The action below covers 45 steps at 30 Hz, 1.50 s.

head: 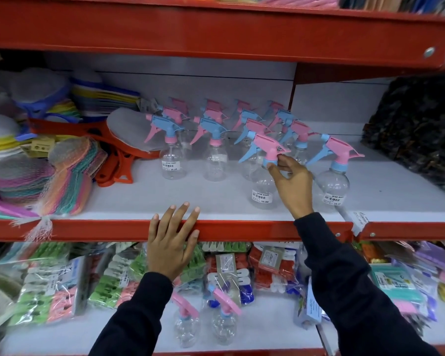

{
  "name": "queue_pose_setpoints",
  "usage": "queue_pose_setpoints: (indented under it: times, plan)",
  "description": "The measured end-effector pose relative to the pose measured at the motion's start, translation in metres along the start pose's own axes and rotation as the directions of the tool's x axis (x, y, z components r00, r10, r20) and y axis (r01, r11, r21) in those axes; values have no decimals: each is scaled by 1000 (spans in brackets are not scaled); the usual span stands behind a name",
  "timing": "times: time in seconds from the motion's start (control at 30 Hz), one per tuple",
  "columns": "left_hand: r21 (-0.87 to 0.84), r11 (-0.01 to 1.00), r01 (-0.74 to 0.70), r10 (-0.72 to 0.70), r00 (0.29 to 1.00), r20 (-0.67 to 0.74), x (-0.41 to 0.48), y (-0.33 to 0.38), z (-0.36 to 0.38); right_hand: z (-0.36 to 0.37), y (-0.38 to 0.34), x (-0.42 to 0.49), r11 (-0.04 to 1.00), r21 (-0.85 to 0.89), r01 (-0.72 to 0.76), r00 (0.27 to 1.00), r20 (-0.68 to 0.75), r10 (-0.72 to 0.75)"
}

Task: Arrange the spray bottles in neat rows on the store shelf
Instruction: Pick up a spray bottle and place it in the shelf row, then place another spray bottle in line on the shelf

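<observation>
Two clear plastic spray bottles stand forward of the rows on the white shelf board (144,199): one with a pink trigger head (263,176), pinched at its neck by the right hand (292,183), and a free one (333,176) just beside. The left hand (171,242) lies flat and empty on the red shelf lip (93,229). Gripped so high, the light bottle may tip, or its nozzle may topple the close-packed bottles behind (216,150).

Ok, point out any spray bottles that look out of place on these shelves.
Two clear plastic spray bottles with pink triggers lie on the lower shelf among bagged clothes pegs, away from the group above. On the middle white shelf, two front bottles stand forward of the rows: one gripped at its neck by the right hand, one beside it.
</observation>
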State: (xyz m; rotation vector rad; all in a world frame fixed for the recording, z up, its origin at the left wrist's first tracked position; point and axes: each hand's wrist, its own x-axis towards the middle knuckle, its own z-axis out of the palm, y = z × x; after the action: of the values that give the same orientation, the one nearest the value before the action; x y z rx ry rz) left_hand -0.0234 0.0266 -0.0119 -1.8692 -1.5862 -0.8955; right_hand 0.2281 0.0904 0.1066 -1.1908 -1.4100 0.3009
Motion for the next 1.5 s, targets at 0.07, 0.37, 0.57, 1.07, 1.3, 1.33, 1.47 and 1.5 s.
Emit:
queue_pose_setpoints:
  times: [0.07,0.37,0.57,1.07,1.3,1.33,1.47,1.5]
  plan:
    - [10,1000,-12,12,1000,14,-1,-1,-2,-6,-5,-12,1000,18,2,1000,-31,-1]
    - [13,997,77,-77,997,-7,-9,-46,-12,-2,12,-165,991,91,98,989,101,-107]
    - [-3,995,99,-99,994,-47,-12,-59,-10,25,81,-234,961,-195,-198,804,528,273]
    - [71,997,29,-15,981,-196,-11,-66,3,29,82,-229,938,-218,-268,767,540,345]
    - [53,998,40,-30,982,-187,-11,-64,2,-15,-6,-175,935,163,-316,886,403,229]
    - [47,998,41,-32,982,-185,-11,-64,2,-19,-19,-165,926,223,-304,902,379,205]
    - [37,998,47,-40,985,-169,-11,-65,2,-22,-69,-121,926,326,-191,967,223,121]
    - [35,998,47,-40,986,-161,-11,-65,1,-20,-78,-110,932,329,-151,980,175,97]
